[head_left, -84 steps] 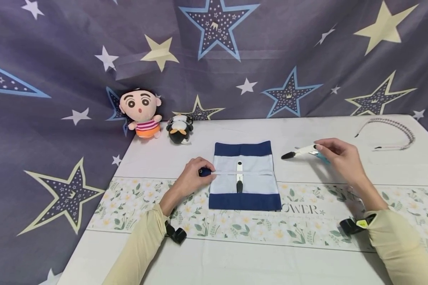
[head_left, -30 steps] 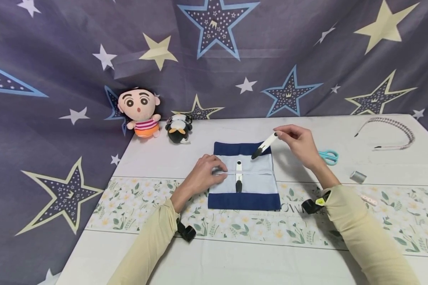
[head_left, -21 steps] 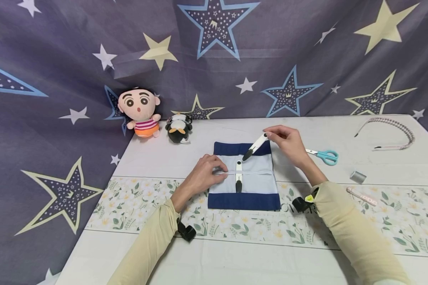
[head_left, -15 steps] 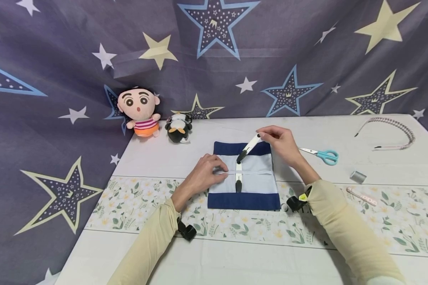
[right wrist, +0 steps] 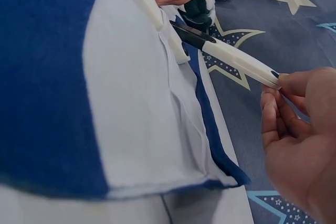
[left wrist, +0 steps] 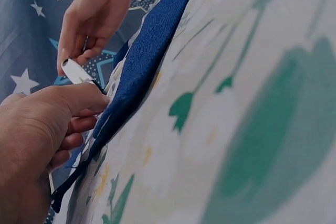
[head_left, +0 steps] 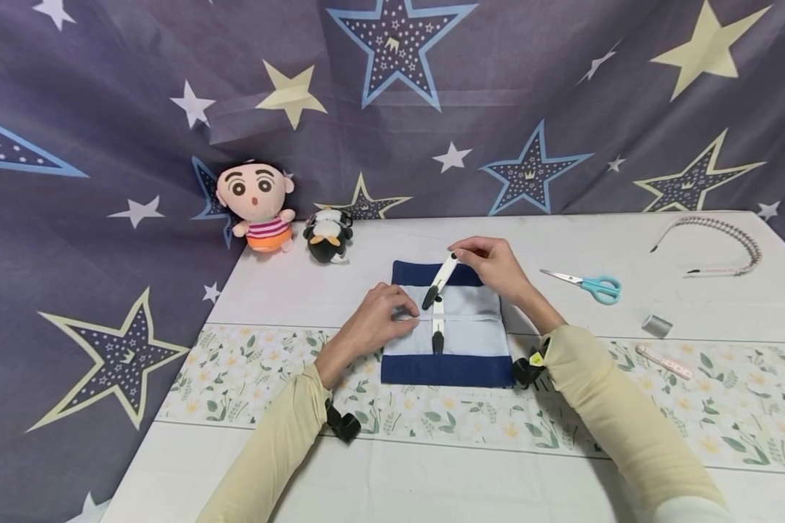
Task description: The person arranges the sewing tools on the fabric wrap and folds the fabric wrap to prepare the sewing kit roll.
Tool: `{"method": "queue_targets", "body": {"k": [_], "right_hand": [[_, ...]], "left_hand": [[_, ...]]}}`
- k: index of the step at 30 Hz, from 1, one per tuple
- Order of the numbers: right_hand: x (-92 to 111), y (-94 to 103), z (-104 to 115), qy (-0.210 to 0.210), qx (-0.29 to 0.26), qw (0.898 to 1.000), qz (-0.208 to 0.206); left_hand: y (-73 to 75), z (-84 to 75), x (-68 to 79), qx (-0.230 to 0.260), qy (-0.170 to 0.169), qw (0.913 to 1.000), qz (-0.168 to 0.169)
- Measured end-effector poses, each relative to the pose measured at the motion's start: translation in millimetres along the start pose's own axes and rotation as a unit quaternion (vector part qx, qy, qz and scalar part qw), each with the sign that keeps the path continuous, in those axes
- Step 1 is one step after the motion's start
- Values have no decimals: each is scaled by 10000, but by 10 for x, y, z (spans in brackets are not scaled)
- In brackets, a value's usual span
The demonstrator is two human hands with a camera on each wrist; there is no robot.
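A cloth piece point(head_left: 471, 338) with navy bands and a pale middle lies on the table, a seam running across it. My left hand point(head_left: 381, 319) pinches the cloth near the left end of that seam; its curled fingers also show in the left wrist view. Flat on the pale part lies a slim white tool point(head_left: 438, 316) with a black tip. A matching white tool point(head_left: 446, 272) is held above it, black tip down, its other end pinched between thumb and fingers of my right hand point(head_left: 493, 269). Its exact kind cannot be told.
Blue-handled scissors point(head_left: 598, 288), a grey thread spool point(head_left: 657, 325) and a pink clip-like item point(head_left: 663, 361) lie to the right. A headband point(head_left: 749, 243) sits farther back. A doll point(head_left: 259, 203) and a penguin plush point(head_left: 328, 236) stand at the back left.
My right hand has carried the white tool left from beside the scissors to over the cloth. The left hand has shifted right onto the cloth, then stayed there.
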State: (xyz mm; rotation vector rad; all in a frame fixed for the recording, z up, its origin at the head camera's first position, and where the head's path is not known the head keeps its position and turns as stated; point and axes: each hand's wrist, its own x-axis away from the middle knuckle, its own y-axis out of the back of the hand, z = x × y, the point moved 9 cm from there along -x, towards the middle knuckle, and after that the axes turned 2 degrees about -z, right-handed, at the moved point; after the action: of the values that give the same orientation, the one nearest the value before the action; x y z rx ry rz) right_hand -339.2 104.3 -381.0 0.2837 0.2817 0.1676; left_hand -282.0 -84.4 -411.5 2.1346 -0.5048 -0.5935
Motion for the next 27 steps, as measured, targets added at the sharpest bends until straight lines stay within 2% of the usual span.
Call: {"method": "queue_targets", "body": {"k": [8, 15, 21, 27], "right_hand": [[-62, -135, 12, 36, 293, 9991, 309], [-125, -217, -4, 53, 913, 9947, 471], [-168, -328, 0, -26, 1280, 9894, 693], [-163, -408, -30, -156, 1347, 9878, 767]], "left_hand": [[9, -21, -5, -74, -15, 10000, 4], [24, -26, 12, -78, -51, 10000, -33], [21, -44, 10, -274, -218, 9994, -86], [18, -78, 19, -563, -428, 9974, -142]]}}
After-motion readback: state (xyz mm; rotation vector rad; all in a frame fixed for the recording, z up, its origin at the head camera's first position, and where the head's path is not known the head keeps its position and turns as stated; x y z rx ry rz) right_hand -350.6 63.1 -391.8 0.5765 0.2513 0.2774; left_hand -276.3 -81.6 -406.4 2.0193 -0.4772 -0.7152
